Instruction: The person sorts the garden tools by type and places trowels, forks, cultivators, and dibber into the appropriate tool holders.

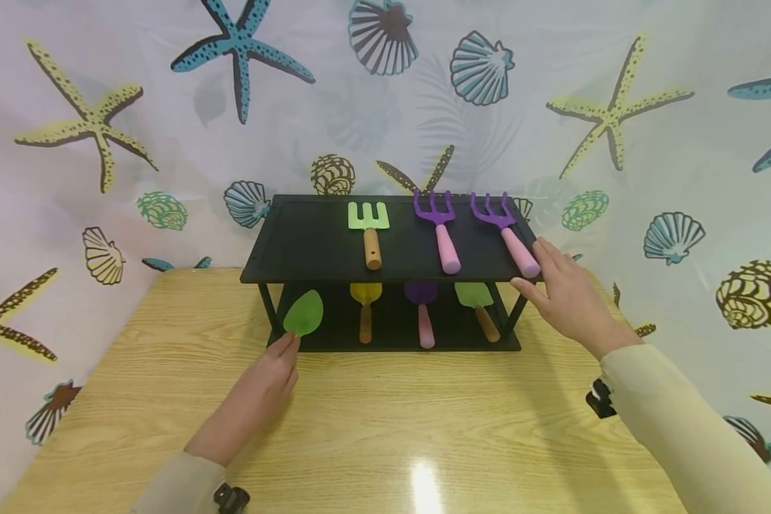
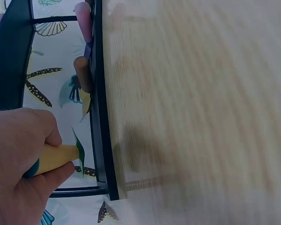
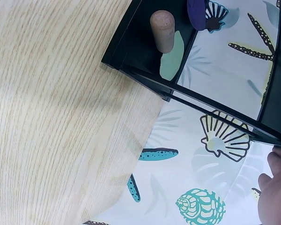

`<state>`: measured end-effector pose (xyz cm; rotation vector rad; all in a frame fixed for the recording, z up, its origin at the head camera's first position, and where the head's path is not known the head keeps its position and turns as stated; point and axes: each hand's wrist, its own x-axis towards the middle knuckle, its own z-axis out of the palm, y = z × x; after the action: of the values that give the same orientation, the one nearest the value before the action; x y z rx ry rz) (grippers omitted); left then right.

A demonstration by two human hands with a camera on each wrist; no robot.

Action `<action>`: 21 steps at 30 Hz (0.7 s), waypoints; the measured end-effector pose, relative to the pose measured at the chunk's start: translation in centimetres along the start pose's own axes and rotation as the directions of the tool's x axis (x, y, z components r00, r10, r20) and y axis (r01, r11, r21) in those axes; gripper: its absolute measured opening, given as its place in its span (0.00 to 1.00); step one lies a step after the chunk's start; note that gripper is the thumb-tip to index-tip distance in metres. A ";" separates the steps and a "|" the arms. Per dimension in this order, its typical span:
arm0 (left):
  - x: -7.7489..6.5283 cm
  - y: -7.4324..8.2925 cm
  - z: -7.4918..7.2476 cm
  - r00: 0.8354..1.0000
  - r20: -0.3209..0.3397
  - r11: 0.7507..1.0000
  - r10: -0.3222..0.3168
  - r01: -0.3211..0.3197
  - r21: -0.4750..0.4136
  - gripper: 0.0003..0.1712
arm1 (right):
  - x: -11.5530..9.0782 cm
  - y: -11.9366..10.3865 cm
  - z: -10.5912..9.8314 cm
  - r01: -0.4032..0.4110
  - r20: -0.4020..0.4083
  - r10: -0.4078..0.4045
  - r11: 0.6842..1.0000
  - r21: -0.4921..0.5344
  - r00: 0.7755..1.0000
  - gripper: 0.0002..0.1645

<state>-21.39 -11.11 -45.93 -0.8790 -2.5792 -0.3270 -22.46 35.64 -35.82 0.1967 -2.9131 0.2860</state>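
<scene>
My left hand (image 1: 266, 378) grips a small trowel by its yellow handle (image 2: 58, 158), which has a teal end. The trowel's green leaf-shaped blade (image 1: 304, 313) is raised at the left front of a black two-tier rack (image 1: 315, 243). My right hand (image 1: 568, 303) holds the rack's upper right front corner, thumb at the front edge and fingers along the side. Close to those fingers lies a purple hand fork with a pink handle (image 1: 520, 253). Only part of the right hand shows in the right wrist view.
On the top tier lie another purple fork (image 1: 446, 246) and a light green fork (image 1: 373, 246). The lower tier holds a yellow trowel (image 1: 365, 321), a purple trowel (image 1: 425, 325) and a pale green trowel (image 1: 485, 321). A wooden table (image 1: 385, 421) and a patterned curtain surround the rack.
</scene>
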 end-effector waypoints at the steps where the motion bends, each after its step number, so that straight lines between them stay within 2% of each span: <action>1: 0.4 -0.1 0.2 1.000 0.002 1.000 0.001 -0.001 0.006 0.19 | 0.0 0.0 0.0 0.000 -0.001 0.000 1.000 -0.001 1.000 0.50; 7: 2.1 -0.9 1.0 1.000 0.002 0.999 0.015 -0.015 0.030 0.20 | 0.2 -0.1 -0.1 0.001 -0.004 -0.001 1.000 -0.001 1.000 0.50; 13: 3.4 -1.4 1.7 0.999 0.002 0.998 0.035 -0.035 0.058 0.17 | 0.2 0.0 -0.1 0.000 -0.004 0.000 1.000 0.006 1.000 0.50; 17: 4.2 -1.6 2.5 1.000 0.022 0.999 -0.001 0.000 0.043 0.12 | 0.2 0.0 0.0 -0.001 -0.006 0.001 1.000 -0.005 1.000 0.50; 21: 5.0 -1.8 3.1 0.997 0.057 0.998 -0.057 0.056 0.020 0.14 | 0.1 -0.1 -0.1 -0.003 0.001 0.003 1.000 -0.008 1.000 0.50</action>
<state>-27.07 -8.78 -46.64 -0.8220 -2.6593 -0.2979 -22.48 35.57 -35.74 0.1920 -2.9155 0.2748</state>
